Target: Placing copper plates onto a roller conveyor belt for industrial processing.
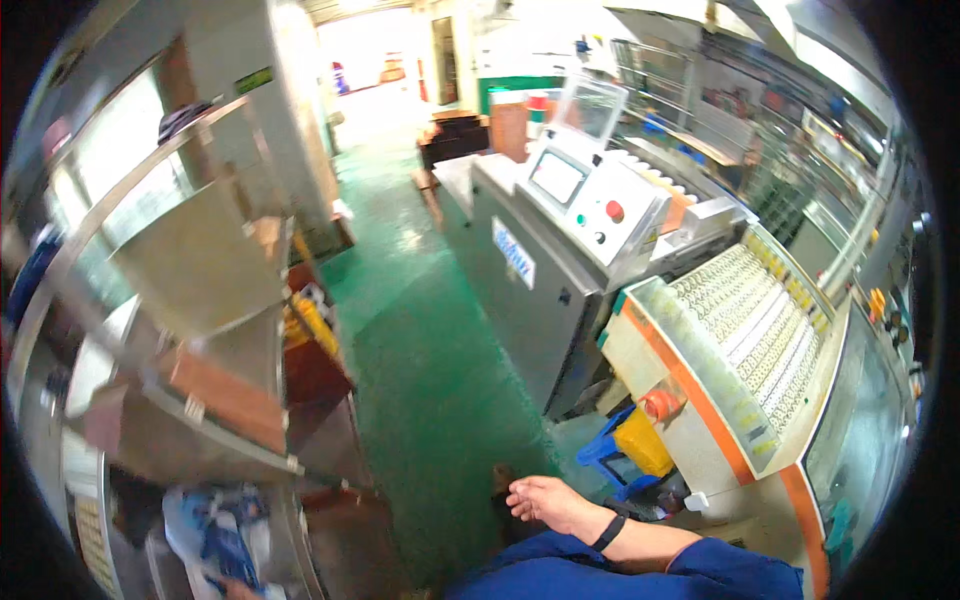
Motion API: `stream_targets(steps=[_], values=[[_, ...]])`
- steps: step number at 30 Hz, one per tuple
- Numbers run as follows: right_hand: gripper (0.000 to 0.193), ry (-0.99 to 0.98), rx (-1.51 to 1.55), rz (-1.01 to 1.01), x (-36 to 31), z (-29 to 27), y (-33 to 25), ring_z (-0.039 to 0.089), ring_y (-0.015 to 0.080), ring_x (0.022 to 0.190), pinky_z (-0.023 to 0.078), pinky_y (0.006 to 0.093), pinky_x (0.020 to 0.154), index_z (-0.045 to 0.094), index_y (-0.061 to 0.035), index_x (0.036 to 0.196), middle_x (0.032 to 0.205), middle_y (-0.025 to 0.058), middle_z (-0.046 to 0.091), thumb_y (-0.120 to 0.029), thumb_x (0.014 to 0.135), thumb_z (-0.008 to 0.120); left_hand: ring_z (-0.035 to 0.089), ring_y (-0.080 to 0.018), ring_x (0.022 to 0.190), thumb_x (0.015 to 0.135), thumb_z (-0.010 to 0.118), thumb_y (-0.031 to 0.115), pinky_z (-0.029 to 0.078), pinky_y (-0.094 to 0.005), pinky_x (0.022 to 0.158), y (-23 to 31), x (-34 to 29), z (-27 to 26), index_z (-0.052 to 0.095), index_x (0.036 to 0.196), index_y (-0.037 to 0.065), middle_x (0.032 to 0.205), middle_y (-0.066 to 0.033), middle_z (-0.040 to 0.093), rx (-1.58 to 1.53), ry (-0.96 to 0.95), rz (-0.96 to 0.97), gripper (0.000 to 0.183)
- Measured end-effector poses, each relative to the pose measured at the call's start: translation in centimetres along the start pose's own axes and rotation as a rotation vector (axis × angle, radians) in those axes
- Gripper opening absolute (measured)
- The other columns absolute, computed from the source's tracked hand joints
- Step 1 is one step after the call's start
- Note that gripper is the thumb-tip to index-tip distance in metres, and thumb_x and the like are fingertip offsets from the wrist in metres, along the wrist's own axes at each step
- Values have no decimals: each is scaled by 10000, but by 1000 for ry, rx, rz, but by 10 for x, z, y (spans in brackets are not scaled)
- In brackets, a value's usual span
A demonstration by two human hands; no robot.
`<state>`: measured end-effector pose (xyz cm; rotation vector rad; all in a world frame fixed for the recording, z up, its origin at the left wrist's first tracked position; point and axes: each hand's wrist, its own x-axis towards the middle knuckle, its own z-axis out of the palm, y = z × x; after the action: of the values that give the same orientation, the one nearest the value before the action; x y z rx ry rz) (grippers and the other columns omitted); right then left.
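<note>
My right hand (545, 502) is in front of my body, low in the middle of the view, with its fingers curled in and nothing showing in them. A black band circles that wrist, and a blue sleeve covers the upper arm. Below the hand is the green floor (430, 400). At the lower left edge, a blurred bit of my left hand (238, 588) shows beside a blue and white plastic bag (215, 530) on the rack. Its fingers are mostly cut off by the frame, so I cannot make out what they do.
A metal rack (180, 400) with boards and boxes lines the left. To the right stand a grey machine (520, 300) with a control panel (600, 215) and red button, and a conveyor machine (760, 340) with rows of rollers. Blue and yellow bins (640, 445) sit beneath. A bright doorway lies ahead.
</note>
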<state>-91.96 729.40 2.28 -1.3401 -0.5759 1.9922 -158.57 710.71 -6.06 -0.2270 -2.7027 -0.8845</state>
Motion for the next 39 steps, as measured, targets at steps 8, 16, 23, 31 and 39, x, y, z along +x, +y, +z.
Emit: stream_targets(steps=[8,16,23,31,39], values=[[603,504,-565,-813,154,-6,-269,653,144,768,526,294,693,389,61,1459,948,115,702,-136,945,634,669,-338,1016,927,613,117,521,-399,907,344,-211,43,650,1220,-29,1102,-233,702,90,-544,298,329],[831,869,-905,-841,230,26,-480,678,405,703,523,491,648,240,133,1491,785,211,700,-317,912,630,641,-342,1103,955,607,201,492,-406,969,536,-234,223,639,1239,-34,1188,-222,681,-422,-1081,736,370],[850,1193,-959,-792,297,8,-530,660,352,591,501,443,574,237,112,1510,665,167,653,-257,887,684,651,-356,1049,932,622,181,500,-416,951,631,-194,441,671,1168,-35,1136,-233,695,-384,-1373,862,324],[751,1657,-831,-490,356,17,-546,667,402,641,521,491,616,323,18,1508,645,167,650,-252,891,656,644,-256,989,936,645,150,509,-363,921,913,-185,565,671,1142,-50,1095,-183,705,-361,-1542,1159,289],[419,1449,-504,-654,485,56,-545,659,259,586,522,350,593,645,40,1226,697,155,660,-188,883,724,523,-96,712,993,550,113,417,-243,619,1212,-296,674,627,966,-40,801,-39,583,-976,-1705,820,174]])
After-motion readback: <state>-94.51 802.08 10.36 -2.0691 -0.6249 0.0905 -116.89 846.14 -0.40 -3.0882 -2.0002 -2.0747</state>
